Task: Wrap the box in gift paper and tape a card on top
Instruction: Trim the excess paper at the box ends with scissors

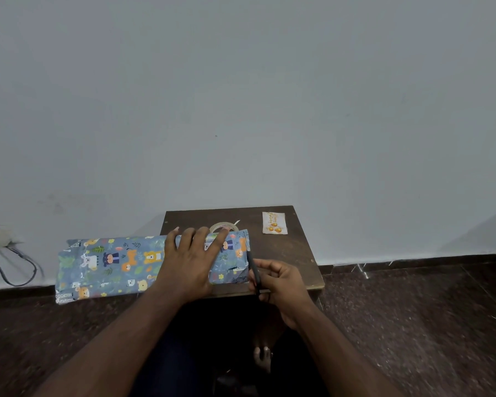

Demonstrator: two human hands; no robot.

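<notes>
Blue gift paper (109, 265) printed with cartoon animals lies folded across the small dark wooden table (292, 247) and overhangs its left edge. Whether the box is under it I cannot tell. My left hand (189, 259) rests flat on the paper's right part with fingers spread. My right hand (278, 282) grips dark scissors (254, 270) at the paper's right edge. A roll of clear tape (224, 226) sits just behind the paper. A small white card (274, 222) with gold print lies at the table's back right.
A pale wall rises right behind the table. Dark speckled floor surrounds it. A wall socket with looping cables (9, 259) is at the far left. My bare foot (262, 358) shows under the table's front edge.
</notes>
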